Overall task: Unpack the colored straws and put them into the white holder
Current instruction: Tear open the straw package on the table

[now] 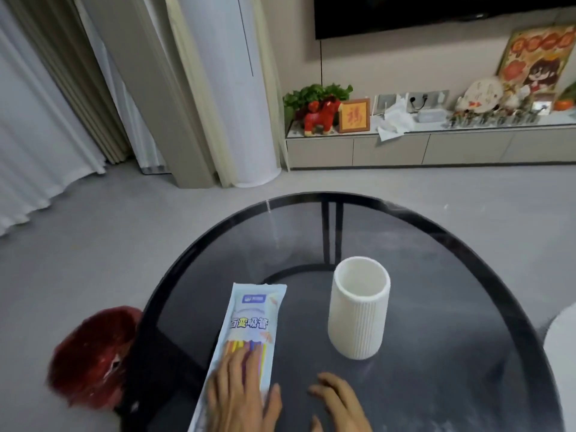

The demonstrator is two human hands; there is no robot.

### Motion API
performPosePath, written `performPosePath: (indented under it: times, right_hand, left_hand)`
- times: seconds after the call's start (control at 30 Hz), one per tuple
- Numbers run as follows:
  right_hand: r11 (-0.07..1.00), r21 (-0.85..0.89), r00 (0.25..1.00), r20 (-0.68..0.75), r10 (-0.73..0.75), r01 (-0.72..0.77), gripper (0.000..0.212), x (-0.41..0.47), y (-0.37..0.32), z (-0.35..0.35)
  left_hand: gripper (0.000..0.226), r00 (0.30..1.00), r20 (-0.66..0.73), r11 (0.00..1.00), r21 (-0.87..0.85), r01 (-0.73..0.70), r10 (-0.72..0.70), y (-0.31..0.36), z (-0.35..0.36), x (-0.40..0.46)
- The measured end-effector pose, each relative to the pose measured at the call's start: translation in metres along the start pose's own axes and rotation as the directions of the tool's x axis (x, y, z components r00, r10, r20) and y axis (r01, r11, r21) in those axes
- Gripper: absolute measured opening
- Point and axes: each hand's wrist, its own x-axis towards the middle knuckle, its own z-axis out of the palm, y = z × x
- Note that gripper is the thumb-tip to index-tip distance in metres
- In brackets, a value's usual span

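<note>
A long pale-blue packet of colored straws (249, 325) lies flat on the dark glass table (436, 353), left of center, with the straws showing through its lower window. My left hand (243, 397) rests flat on the packet's near end, fingers spread. My right hand (339, 403) hovers just above the table to the right of the packet, fingers loosely apart and holding nothing. The white ribbed holder (358, 310) stands upright and empty, to the right of the packet and beyond my right hand.
A red furry object (90, 357) sits on the floor by the table's left edge. A white rounded thing (561, 353) shows at the right edge. Beyond the table are grey floor, a low TV cabinet (430, 148) with ornaments, and curtains.
</note>
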Motion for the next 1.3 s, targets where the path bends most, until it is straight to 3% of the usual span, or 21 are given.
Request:
performPosePath:
  times: [0.03,0.07,0.2,0.3,0.4,0.47,0.6,0.7,0.77,0.83,0.97,1.07,1.17,1.3]
  right_hand:
    - [0.999,-0.033,1.0,-0.023,0.007,-0.008,0.056,-0.002,0.011,0.003]
    - [0.999,-0.036,0.999,-0.021,0.039,-0.04,0.047,-0.008,0.018,0.008]
    - [0.998,0.06,0.999,-0.048,-0.023,0.026,0.033,-0.011,0.022,0.013]
    - [0.996,0.085,1.0,0.025,0.003,-0.005,0.03,-0.018,0.024,0.013]
    - [0.998,0.059,0.995,0.099,0.029,-0.035,0.032,-0.019,0.016,0.011]
    - [0.997,0.045,0.991,0.125,0.058,-0.064,0.034,-0.022,0.007,0.006]
    - [0.976,0.043,0.974,0.088,0.21,-0.214,0.042,-0.038,-0.007,-0.011]
    - [0.915,0.053,0.912,0.124,0.39,-0.399,0.05,-0.047,-0.016,-0.027]
    - [0.862,0.059,0.85,0.216,0.481,-0.503,0.036,-0.049,-0.027,-0.04]
    - [0.83,0.162,0.835,0.256,0.488,-0.534,0.032,-0.049,-0.032,-0.052]
    - [0.806,0.347,0.877,0.222,0.426,-0.479,0.023,-0.05,-0.037,-0.068]
    - [0.749,0.498,0.9,0.241,0.364,-0.437,0.02,-0.045,-0.039,-0.065]
    - [0.652,0.633,0.908,0.288,0.303,-0.418,0.018,-0.036,-0.031,-0.058]
    - [0.502,0.719,0.877,0.387,0.287,-0.481,0.025,-0.033,-0.016,-0.048]
  left_hand:
    - [0.068,0.998,-0.055,0.999,0.024,0.044,-0.042,-0.01,0.005,0.011]
    - [0.069,0.973,-0.223,0.996,0.059,0.068,-0.054,-0.015,0.015,0.014]
    - [0.07,0.953,-0.299,0.998,0.031,0.061,-0.049,-0.023,0.036,0.005]
    - [0.08,0.98,-0.18,0.983,0.148,0.112,-0.084,-0.027,0.037,0.003]
    - [0.066,0.989,-0.143,0.974,0.216,0.073,-0.042,-0.028,0.03,-0.005]
    - [0.057,0.993,-0.106,0.975,0.207,0.08,-0.059,-0.025,0.017,-0.015]
    - [0.071,0.989,-0.042,0.977,0.15,0.15,-0.145,-0.024,-0.01,-0.041]
    - [0.078,0.999,-0.05,0.982,0.185,0.029,-0.02,-0.027,-0.019,-0.06]
    - [0.083,0.991,-0.039,0.969,0.218,-0.118,0.13,-0.029,-0.024,-0.071]
    - [0.089,0.972,-0.048,0.948,0.234,-0.214,0.231,-0.027,-0.033,-0.071]
    - [0.1,0.929,0.067,0.896,0.247,-0.369,0.364,-0.019,-0.059,-0.054]
    - [0.094,0.83,0.029,0.829,0.031,-0.558,0.557,-0.003,-0.055,-0.054]
    - [0.083,0.837,-0.103,0.838,-0.05,-0.544,0.537,0.014,-0.032,-0.051]
    - [0.064,0.858,-0.093,0.844,-0.154,-0.513,0.505,0.012,-0.011,-0.041]
